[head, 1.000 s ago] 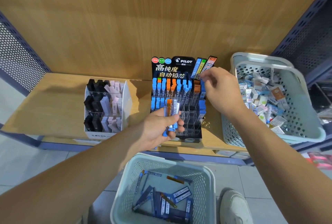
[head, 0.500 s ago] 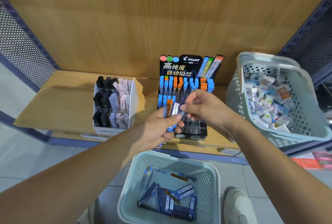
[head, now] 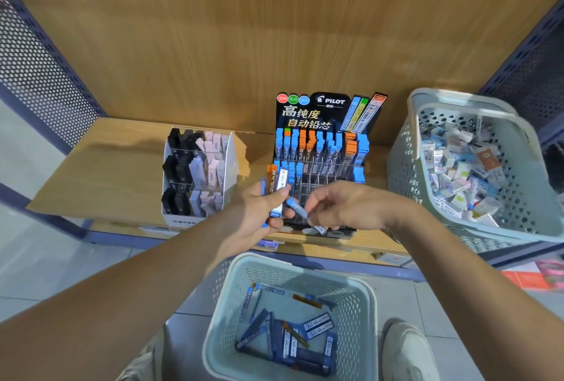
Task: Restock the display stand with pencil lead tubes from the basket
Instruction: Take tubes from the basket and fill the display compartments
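As the left hand (head: 259,215) grips a bundle (head: 279,185), the right hand (head: 348,206) pinches one tube (head: 296,207).
Left fingers (head: 282,195) curl round the upright bundle, likely as ready stock. Right fingers (head: 312,205) pinch the blue tube's end, just in front of the stand (head: 320,163) on the shelf (head: 122,173). The basket (head: 305,272) sits below with more tubes (head: 317,325), within reach.

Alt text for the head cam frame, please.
A person's left hand grips a bundle of blue- and orange-capped pencil lead tubes while the right hand pinches one blue tube in front of a black Pilot display stand on a wooden shelf. Below, a pale green perforated plastic basket holds more tubes.
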